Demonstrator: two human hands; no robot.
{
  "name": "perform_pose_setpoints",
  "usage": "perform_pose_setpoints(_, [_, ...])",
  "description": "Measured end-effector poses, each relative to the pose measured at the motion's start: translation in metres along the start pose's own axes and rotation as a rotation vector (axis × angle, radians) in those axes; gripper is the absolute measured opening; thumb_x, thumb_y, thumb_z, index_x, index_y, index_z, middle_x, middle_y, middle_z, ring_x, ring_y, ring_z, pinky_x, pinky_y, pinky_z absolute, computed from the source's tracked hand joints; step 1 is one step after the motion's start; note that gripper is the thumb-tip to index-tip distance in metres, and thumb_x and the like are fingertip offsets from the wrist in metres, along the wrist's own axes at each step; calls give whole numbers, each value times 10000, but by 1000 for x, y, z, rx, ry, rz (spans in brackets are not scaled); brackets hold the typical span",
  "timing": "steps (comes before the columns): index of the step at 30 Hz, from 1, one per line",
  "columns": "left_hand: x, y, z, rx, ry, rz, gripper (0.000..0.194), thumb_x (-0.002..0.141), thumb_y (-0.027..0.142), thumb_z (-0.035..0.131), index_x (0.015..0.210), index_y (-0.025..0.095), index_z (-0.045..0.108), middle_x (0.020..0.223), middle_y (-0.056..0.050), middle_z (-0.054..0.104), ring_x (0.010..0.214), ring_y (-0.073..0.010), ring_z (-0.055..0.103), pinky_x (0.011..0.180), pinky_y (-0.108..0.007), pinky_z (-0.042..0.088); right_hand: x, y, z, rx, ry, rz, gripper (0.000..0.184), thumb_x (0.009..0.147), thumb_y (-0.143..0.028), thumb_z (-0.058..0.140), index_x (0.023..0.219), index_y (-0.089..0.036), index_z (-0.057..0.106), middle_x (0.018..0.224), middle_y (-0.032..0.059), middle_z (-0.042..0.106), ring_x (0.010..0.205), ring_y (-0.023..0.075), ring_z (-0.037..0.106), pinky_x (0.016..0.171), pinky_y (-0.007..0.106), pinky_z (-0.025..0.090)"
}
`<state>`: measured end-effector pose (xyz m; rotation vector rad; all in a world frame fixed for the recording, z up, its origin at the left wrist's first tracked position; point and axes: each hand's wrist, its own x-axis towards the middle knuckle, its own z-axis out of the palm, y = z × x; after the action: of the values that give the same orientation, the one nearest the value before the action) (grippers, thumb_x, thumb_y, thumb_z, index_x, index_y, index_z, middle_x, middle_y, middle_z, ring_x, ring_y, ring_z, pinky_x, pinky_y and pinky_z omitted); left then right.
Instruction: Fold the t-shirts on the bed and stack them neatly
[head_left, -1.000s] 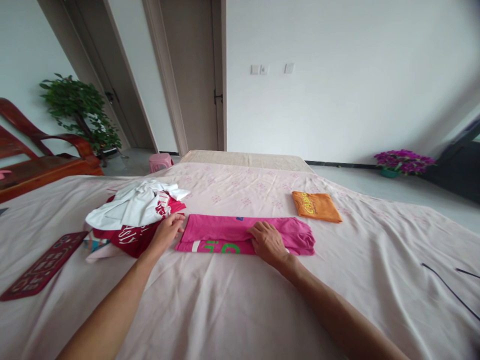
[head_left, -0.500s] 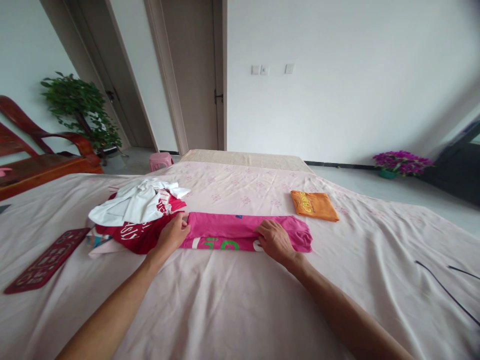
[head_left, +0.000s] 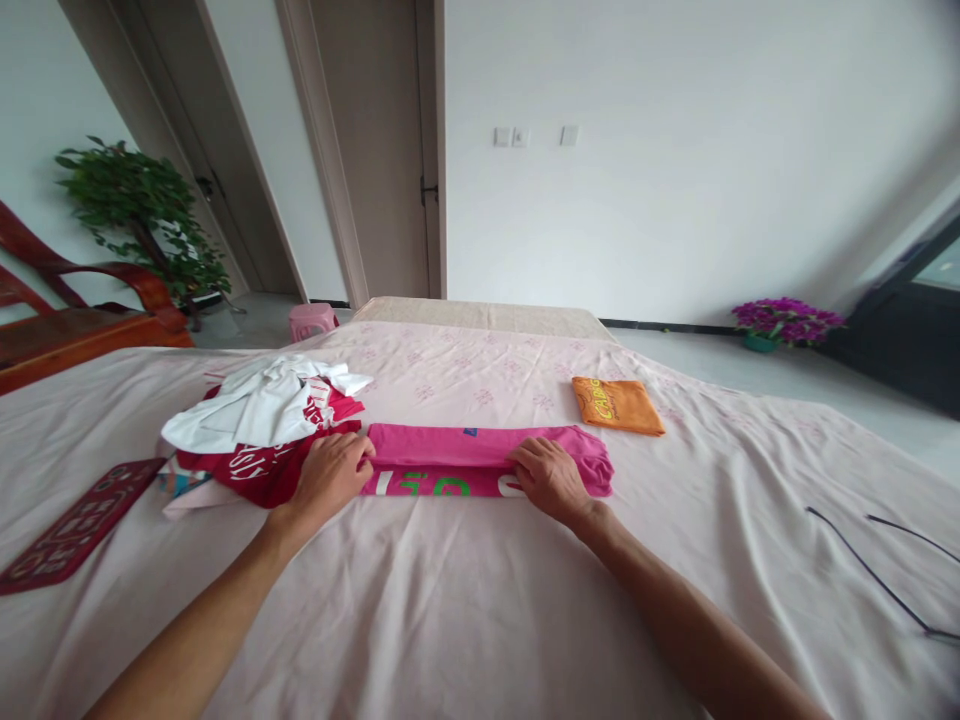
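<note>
A pink garment [head_left: 442, 445] with green and white lettering lies folded into a long narrow strip across the bed-like surface, its upper layer turned over part of the print. At its left end my left hand [head_left: 334, 470] has its fingers closed on the edge of the cloth. Toward the right end my right hand [head_left: 551, 475] grips the folded upper layer with curled fingers. The fingertips of both hands are partly hidden. Beside my left hand sits a heap of clothes, with a white garment [head_left: 255, 405] on top of a red garment [head_left: 274, 470].
An orange folded cloth [head_left: 619, 405] lies beyond the right end. At far left is a dark red patterned mat [head_left: 79, 525]. Glasses [head_left: 870, 560] rest at right on the pale sheet [head_left: 465, 600]. A pink stool [head_left: 313, 320] stands behind.
The pink garment's upper layer has been drawn slightly upward, showing more of the lettering. My left hand has closed more fully on the edge. The view has shifted a little to the right.
</note>
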<state>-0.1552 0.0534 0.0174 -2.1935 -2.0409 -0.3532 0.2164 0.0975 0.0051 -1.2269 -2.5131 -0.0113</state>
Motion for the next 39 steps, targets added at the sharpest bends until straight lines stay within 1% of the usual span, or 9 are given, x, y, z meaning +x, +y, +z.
perform_pose_setpoints(4, [-1,-1,-2,-45,-104,-35,218,767,123,536,817,249,706,901,-46,722,917,-236,651,915,-375,442,-6,-3,-10,46,-76,-53,234,965,-263,491,1003,-207,715,936,64,668,897,198,552,827,307,376])
perform_pose_setpoints(6, [5,6,-4,-141,-104,-57,257,777,113,507,835,245,720,947,-43,737,945,-223,665,934,-354,456,-4,-3,-19,112,-75,-45,296,997,-299,438,1056,-209,714,981,67,689,934,201,579,863,308,393])
perform_pose_setpoints(9, [22,28,-1,-335,-47,-51,357,816,104,428,963,234,726,1069,-34,740,1025,-189,663,980,-309,464,9,-1,-32,173,-42,77,419,1043,-324,302,1164,-208,686,1096,79,699,1000,195,617,898,298,423])
perform_pose_setpoints(12, [39,56,15,-400,3,54,380,905,185,395,1146,211,687,1215,-62,701,1167,-187,612,1075,-321,415,27,3,-34,120,-22,159,446,1049,-324,274,1332,-210,600,1284,96,645,1167,200,586,990,310,417])
perform_pose_setpoints(16, [44,71,51,-245,-6,89,419,944,388,470,1301,222,614,1429,-109,564,1397,-280,423,1180,-465,275,34,10,-15,-41,-130,59,480,1031,-387,378,1482,-237,447,1540,105,426,1430,240,352,1157,429,279])
perform_pose_setpoints(20, [36,56,74,-144,-46,54,575,924,517,489,1440,262,493,1545,-125,429,1469,-318,301,1191,-528,203,16,18,9,-98,-223,11,565,1017,-460,421,1542,-269,336,1582,100,359,1472,273,279,1177,499,241])
perform_pose_setpoints(26, [28,35,70,-93,-65,72,613,932,543,456,1472,253,456,1560,-147,394,1480,-326,274,1198,-530,174,-2,25,16,-71,-196,14,602,1027,-523,341,1552,-230,316,1597,91,326,1491,265,237,1202,486,203])
perform_pose_setpoints(33, [14,3,62,-54,101,-229,446,935,303,444,1333,131,544,1385,-208,514,1330,-311,468,1103,-431,376,-4,28,20,-52,-128,1,581,1022,-510,380,1537,-243,354,1574,92,373,1480,247,271,1208,473,212])
perform_pose_setpoints(39, [13,-19,54,-175,0,-363,580,849,403,587,1313,65,502,1235,-229,595,1210,-324,558,959,-381,469,-6,27,20,-19,-97,10,588,1006,-538,396,1517,-246,400,1559,94,400,1463,257,310,1208,471,226])
